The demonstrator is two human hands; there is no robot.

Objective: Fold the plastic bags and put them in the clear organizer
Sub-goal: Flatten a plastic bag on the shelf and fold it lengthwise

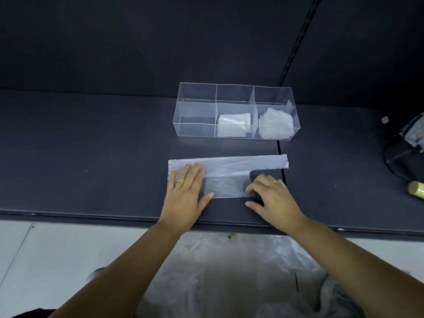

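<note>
A translucent plastic bag (229, 175) lies flat on the dark shelf (91, 157), folded into a long strip with one handle reaching right. My left hand (185, 189) presses flat on the bag's left end, fingers spread. My right hand (270, 193) has its fingertips on the bag's lower right corner, pinching or pressing the edge. Behind the bag stands the clear organizer (197, 111) with three compartments. Folded bags (232, 126) fill the middle one, more folded bags (275, 125) the right one, and nothing shows in the left one.
A pile of loose plastic bags (229, 271) lies below the shelf's front edge, near my arms. At the far right sit a dark object (403, 154) and a pale cylinder (416, 189). A slotted upright (296, 42) runs up the back wall.
</note>
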